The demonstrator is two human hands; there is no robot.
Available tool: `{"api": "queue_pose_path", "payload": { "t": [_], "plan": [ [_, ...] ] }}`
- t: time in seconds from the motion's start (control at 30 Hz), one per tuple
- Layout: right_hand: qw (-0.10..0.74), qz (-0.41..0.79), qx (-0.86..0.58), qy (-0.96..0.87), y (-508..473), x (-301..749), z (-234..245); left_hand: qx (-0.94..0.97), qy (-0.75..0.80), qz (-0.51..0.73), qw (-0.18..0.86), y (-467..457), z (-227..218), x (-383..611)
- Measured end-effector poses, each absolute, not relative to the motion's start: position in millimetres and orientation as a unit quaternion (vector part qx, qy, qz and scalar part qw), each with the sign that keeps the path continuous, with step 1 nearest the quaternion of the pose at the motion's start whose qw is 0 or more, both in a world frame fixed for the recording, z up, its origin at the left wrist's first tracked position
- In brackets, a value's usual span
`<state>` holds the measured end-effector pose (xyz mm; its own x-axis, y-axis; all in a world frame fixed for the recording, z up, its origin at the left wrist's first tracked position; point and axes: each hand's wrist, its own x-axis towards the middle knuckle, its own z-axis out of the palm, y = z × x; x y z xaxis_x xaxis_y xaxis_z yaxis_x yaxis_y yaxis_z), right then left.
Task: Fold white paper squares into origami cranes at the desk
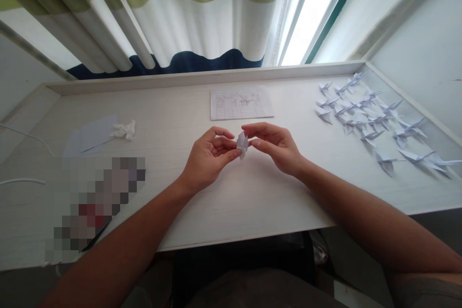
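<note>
A small piece of folded white paper (242, 143) is held up over the middle of the desk. My left hand (207, 156) pinches it from the left, with the thumb on its lower front and the other fingers curled behind. My right hand (276, 147) meets its right edge with the thumb and a finger close together, while the index finger arches over the top. Part of the right fingertips is hidden behind the thumb. Folded paper cranes (375, 116), several of them, stand in a group to the right of my hands.
Behind my hands lies a printed sheet (241, 104) with a table on it. At the left are loose paper sheets (92, 134), a crumpled tissue (124, 130), white cables (25, 182) and a pixelated object (104, 202). A raised rim (205, 76) borders the desk's far side, below the curtain.
</note>
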<state>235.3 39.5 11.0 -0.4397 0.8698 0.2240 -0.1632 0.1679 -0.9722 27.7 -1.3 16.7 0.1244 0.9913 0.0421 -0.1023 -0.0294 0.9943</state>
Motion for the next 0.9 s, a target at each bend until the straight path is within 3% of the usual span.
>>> {"api": "queue_pose_path", "payload": {
  "t": [0.2,0.47,0.9],
  "plan": [
    [0.458,0.612,-0.273,-0.584,43.1,235.5,8.2,0.513,0.444,0.495,0.543,-2.5,16.7,27.8],
    [0.376,0.676,-0.257,-0.579,52.5,241.2,3.1,0.552,0.45,0.442,0.546,-4.5,14.9,24.8],
    [0.365,0.663,-0.385,-0.528,44.8,228.4,5.8,0.638,0.415,0.476,0.441,-5.0,4.7,24.0]
  ]
}}
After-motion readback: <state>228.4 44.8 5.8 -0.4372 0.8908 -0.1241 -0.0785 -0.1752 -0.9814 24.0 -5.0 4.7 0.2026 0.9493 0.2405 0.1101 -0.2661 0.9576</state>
